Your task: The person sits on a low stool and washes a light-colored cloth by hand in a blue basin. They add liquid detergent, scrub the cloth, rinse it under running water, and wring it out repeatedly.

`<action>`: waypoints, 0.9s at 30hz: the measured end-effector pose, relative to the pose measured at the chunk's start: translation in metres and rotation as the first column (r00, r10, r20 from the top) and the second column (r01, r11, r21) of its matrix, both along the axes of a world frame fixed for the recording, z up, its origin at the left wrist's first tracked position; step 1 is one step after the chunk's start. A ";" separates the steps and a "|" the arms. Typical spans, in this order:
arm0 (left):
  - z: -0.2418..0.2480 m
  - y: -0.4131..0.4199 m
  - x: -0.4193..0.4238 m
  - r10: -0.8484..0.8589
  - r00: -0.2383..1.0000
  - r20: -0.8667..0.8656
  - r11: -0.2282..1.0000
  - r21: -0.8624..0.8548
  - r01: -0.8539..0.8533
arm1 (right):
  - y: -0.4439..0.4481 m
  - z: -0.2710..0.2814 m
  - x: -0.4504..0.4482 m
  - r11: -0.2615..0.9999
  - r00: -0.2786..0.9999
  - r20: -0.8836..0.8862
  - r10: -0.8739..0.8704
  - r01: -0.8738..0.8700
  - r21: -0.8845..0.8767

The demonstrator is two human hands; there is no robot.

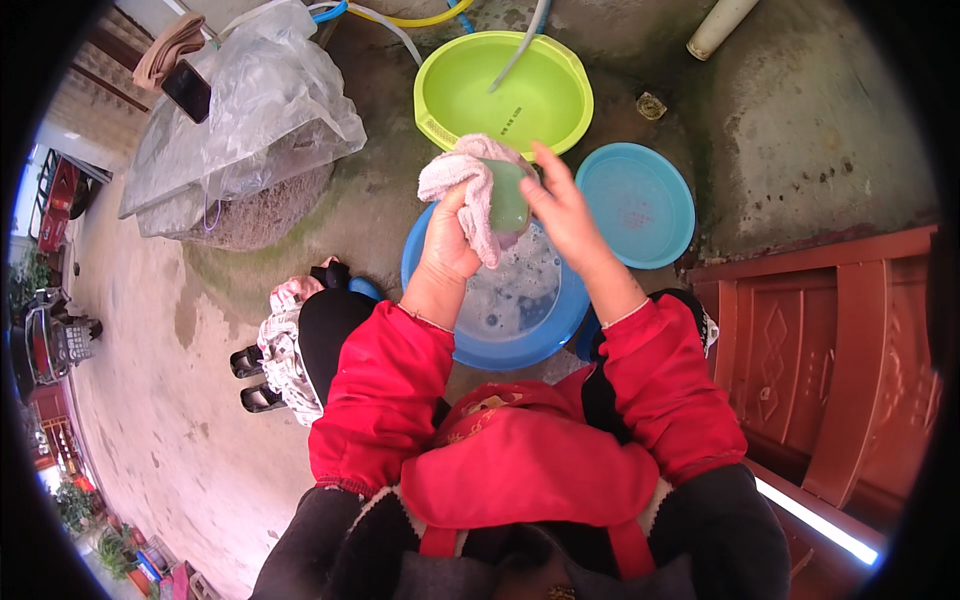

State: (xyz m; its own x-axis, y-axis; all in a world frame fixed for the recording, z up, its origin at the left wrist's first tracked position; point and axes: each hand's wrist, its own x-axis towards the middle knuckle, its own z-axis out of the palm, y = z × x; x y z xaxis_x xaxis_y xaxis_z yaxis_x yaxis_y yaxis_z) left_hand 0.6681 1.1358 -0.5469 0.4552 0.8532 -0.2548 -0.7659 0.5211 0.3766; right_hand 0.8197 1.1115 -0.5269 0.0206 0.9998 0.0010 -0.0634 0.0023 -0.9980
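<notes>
My left hand [448, 238] grips a bunched pale pink cloth [454, 178] above a blue basin. A green translucent bar, apparently soap [508, 196], lies against the cloth's right side. My right hand [564, 210] is beside the bar, fingers spread, its thumb close to the bar's edge; whether it touches cannot be told. Below both hands, the blue basin [491, 354] contains sudsy water [517, 289]. Behind the cloth stands a lime-green basin [581, 90] of water with a grey hose [517, 54] hanging into it. Red sleeves cover my forearms.
A light blue basin [684, 187] stands at the right, near a floor drain [651, 106]. Plastic sheeting [277, 90] and a phone [187, 91] lie on a stone slab at the left. Clothes [289, 360] and black shoes [259, 398] are left of my leg; a reddish-brown door [847, 375] is right.
</notes>
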 end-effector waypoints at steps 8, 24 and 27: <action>-0.010 0.006 -0.016 0.100 0.983 0.157 0.994 0.022 -0.105 | -0.019 -0.032 0.020 0.852 0.835 -0.436 0.335 -0.466 -0.237; -0.010 -0.015 -0.006 0.081 0.977 -0.197 0.977 0.208 -0.039 | -0.014 -0.005 -0.007 0.891 0.914 0.363 -0.184 -0.001 0.454; 0.007 -0.040 0.016 -0.041 0.982 -0.186 0.980 0.185 0.076 | 0.003 -0.021 -0.010 0.916 0.944 -0.010 -0.329 0.322 0.241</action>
